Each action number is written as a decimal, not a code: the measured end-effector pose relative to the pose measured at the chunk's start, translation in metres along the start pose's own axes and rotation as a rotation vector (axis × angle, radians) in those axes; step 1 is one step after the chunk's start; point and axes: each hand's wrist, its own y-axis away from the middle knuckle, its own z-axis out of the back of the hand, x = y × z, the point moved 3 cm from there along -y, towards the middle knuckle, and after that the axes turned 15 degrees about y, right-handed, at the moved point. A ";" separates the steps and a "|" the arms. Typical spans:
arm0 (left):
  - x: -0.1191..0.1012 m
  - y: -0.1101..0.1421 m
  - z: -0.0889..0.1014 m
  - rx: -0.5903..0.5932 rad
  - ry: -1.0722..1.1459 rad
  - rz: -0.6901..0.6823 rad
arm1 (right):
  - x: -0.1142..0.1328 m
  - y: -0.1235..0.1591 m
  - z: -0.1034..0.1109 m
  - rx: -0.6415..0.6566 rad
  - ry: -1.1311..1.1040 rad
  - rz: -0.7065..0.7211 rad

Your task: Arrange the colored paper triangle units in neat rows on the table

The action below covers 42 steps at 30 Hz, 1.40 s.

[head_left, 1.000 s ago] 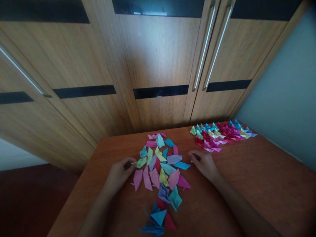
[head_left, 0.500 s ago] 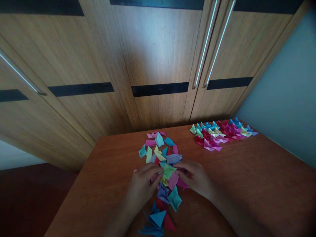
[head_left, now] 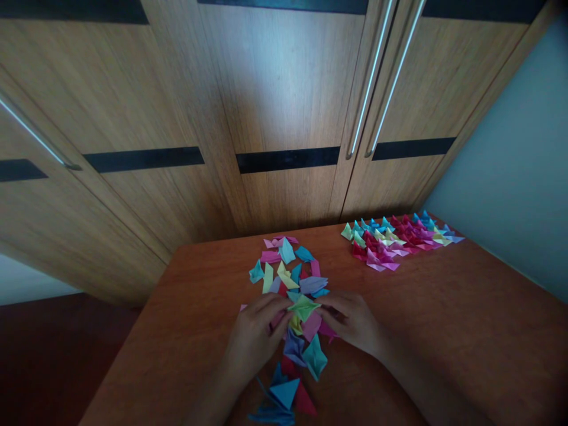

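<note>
A light green folded paper piece (head_left: 304,307) is held up between my two hands over a loose pile of coloured folded papers. My left hand (head_left: 260,325) pinches its left corner between thumb and fingers. On the other side, my right hand (head_left: 350,319) pinches the right corner. Just below lie a purple folded paper (head_left: 294,348) and a teal folded paper (head_left: 315,357). Pink and yellow pieces show under the green one, partly hidden by my fingers.
Rows of folded paper pieces (head_left: 399,239) in several colours stand at the back right of the wooden table (head_left: 186,331). Blue and red papers (head_left: 284,391) lie near the front. Behind the table rises a wooden wardrobe (head_left: 284,77); a pale wall (head_left: 510,165) borders the right.
The green paper has flattened and widened between my fingers, its corners drawn out sideways. Both hands stay in almost the same place.
</note>
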 end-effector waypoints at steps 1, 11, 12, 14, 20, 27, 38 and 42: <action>0.000 -0.001 0.003 -0.008 0.002 0.013 | -0.003 -0.001 0.002 -0.017 0.012 -0.005; 0.003 -0.002 0.020 -0.050 0.023 0.103 | -0.123 0.033 0.098 -0.454 0.552 -0.597; 0.004 -0.002 0.021 -0.057 0.018 0.106 | -0.135 0.040 0.106 -0.462 0.606 -0.672; 0.007 -0.002 0.024 -0.075 0.003 0.121 | -0.153 0.055 0.117 -0.452 0.662 -0.783; 0.017 -0.002 0.039 -0.121 -0.029 0.199 | -0.172 0.075 0.111 -0.217 0.787 -0.944; 0.023 0.000 0.052 -0.190 -0.008 0.242 | -0.181 0.078 0.104 -0.018 0.797 -1.072; 0.026 -0.002 0.052 -0.140 -0.049 0.249 | -0.190 0.079 0.096 0.023 0.802 -1.039; 0.030 -0.001 0.052 -0.129 -0.052 0.260 | -0.192 0.079 0.095 0.041 0.806 -1.045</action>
